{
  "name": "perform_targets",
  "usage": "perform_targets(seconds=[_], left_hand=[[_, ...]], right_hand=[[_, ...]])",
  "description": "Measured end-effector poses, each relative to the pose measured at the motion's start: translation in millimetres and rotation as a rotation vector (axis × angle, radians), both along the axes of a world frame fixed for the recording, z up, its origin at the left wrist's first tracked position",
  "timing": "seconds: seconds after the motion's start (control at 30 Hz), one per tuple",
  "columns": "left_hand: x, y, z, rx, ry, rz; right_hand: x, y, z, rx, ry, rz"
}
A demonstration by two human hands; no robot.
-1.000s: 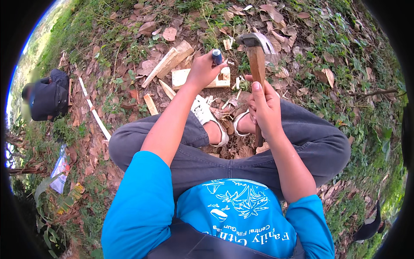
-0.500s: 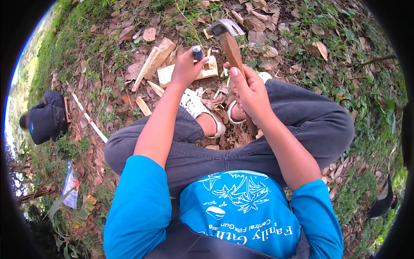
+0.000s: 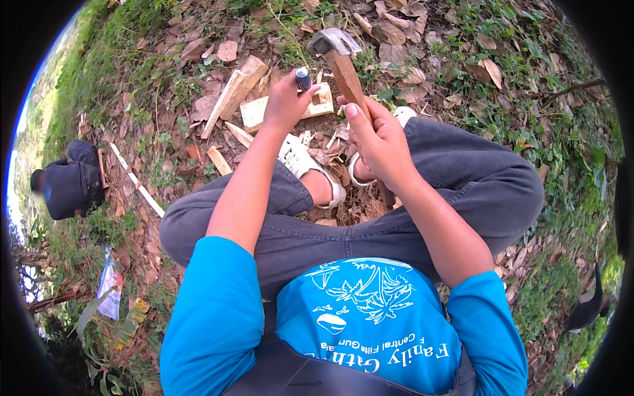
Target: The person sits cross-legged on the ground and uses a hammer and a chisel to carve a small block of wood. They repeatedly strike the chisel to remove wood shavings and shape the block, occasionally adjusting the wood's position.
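Outdoors, sitting cross-legged on leaf-strewn ground (image 3: pixel 462 72). Gripping a wooden-handled hammer (image 3: pixel 342 63) in the closed right hand (image 3: pixel 380 142), head raised above a pale wooden block (image 3: pixel 264 111). Pinching a dark-handled chisel (image 3: pixel 303 79) upright in the clenched left hand (image 3: pixel 285 102), against that block.

a wooden-handled hammer (image 3: pixel 343 63) is held raised, head up; a dark-handled chisel (image 3: pixel 303 79) is stood upright on a pale wood block (image 3: pixel 264 111).
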State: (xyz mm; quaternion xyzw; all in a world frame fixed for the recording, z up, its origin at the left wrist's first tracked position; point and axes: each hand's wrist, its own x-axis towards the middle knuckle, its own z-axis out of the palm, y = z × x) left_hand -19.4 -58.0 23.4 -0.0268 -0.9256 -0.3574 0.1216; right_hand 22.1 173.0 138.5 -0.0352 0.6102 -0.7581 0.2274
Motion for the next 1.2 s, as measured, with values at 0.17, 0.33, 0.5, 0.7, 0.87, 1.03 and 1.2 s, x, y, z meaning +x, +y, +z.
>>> perform_targets(seconds=[0.17, 0.33, 0.5, 0.7, 0.87, 1.03, 1.2], left_hand=[[7, 4, 4, 0.027, -0.019, 0.004], [12, 0, -2, 0.102, -0.055, -0.011], [6, -2, -3, 0.040, -0.039, -0.010], [11, -4, -7, 0.101, -0.010, 0.021], [15, -3, -10, 0.149, -0.059, 0.029], [12, -1, -12, 0.095, -0.034, 0.016], [14, -3, -4, 0.101, -0.057, -0.006]], right_hand=[[11, -1, 37, 0.009, 0.249, -0.011], [11, -8, -12, 0.349, 0.011, 0.084], [21, -2, 31, 0.029, 0.278, -0.045], [16, -17, 20, 0.089, 0.001, 0.003], [4, -17, -12, 0.425, 0.014, 0.151], [18, -8, 12, 0.099, 0.144, -0.032], [13, -14, 2, 0.327, 0.093, 0.125]])
